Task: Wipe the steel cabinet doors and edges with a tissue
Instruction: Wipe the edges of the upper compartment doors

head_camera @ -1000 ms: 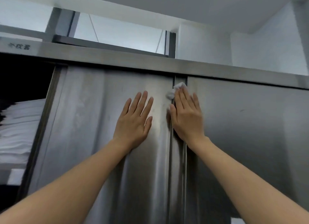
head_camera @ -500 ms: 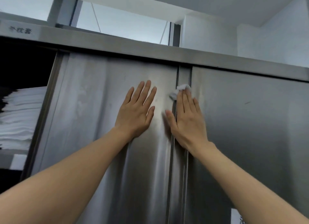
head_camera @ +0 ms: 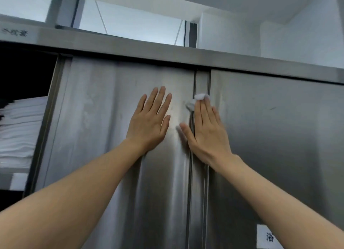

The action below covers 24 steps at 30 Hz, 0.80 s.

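Two brushed steel cabinet doors fill the view: a left door (head_camera: 104,118) and a right door (head_camera: 279,137), meeting at a vertical edge strip (head_camera: 202,81). My left hand (head_camera: 150,122) lies flat on the left door, fingers straight and pointing up. My right hand (head_camera: 206,131) lies flat across the edge strip, fingers straight, pressing a crumpled white tissue (head_camera: 197,99) against the steel. Only the tissue's upper part shows past the fingertips.
The cabinet's steel top rail (head_camera: 167,53) runs above the doors. On the left the cabinet stands open, with a stack of folded white cloth (head_camera: 20,129) on a shelf. A white label (head_camera: 268,237) sticks to the right door's lower part.
Both hands have stayed flat on the doors. My right hand with the tissue has slid down the edge strip, away from the top rail, and the view has tilted upward.
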Each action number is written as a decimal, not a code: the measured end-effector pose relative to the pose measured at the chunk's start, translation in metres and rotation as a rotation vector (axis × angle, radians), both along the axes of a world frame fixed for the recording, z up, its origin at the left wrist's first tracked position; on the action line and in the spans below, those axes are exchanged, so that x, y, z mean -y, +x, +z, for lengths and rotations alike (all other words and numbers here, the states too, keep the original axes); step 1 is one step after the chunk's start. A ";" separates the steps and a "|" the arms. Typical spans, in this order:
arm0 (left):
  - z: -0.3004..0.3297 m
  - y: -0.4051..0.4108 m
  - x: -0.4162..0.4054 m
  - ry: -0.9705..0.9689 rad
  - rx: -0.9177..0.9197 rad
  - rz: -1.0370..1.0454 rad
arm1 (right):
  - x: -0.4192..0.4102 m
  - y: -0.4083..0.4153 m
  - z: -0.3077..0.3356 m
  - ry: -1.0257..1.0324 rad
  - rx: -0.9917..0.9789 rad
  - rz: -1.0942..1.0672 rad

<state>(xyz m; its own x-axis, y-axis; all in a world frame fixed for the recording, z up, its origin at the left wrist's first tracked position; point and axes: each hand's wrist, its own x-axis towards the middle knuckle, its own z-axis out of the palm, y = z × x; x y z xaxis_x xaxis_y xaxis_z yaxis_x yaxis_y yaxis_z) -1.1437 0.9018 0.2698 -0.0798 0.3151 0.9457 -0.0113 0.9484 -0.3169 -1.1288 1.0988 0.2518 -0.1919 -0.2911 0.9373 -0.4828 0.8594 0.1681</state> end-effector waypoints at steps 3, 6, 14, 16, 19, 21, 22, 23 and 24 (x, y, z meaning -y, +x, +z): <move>0.000 0.000 0.000 0.006 0.010 0.002 | -0.007 0.003 0.013 0.043 0.030 -0.045; 0.002 0.001 0.000 -0.006 0.002 -0.009 | -0.003 0.004 0.082 0.001 0.079 -0.055; 0.000 0.000 0.001 0.001 -0.009 0.021 | 0.000 0.004 -0.023 -0.008 0.070 0.009; 0.000 0.000 0.001 0.008 0.004 0.029 | -0.003 0.005 -0.012 0.017 0.092 -0.028; 0.002 0.000 0.001 -0.010 -0.004 0.017 | 0.000 0.006 0.058 -0.028 0.083 -0.043; 0.002 0.001 0.002 -0.014 -0.011 0.004 | 0.002 0.007 0.090 -0.030 0.085 -0.099; 0.002 0.001 0.002 -0.017 -0.013 -0.002 | 0.002 0.005 0.092 -0.025 0.084 -0.109; 0.002 0.001 0.002 -0.018 -0.014 -0.002 | 0.002 0.006 0.083 -0.021 0.076 -0.091; 0.002 0.001 0.002 -0.016 -0.013 0.002 | 0.001 0.007 0.065 -0.019 0.064 -0.054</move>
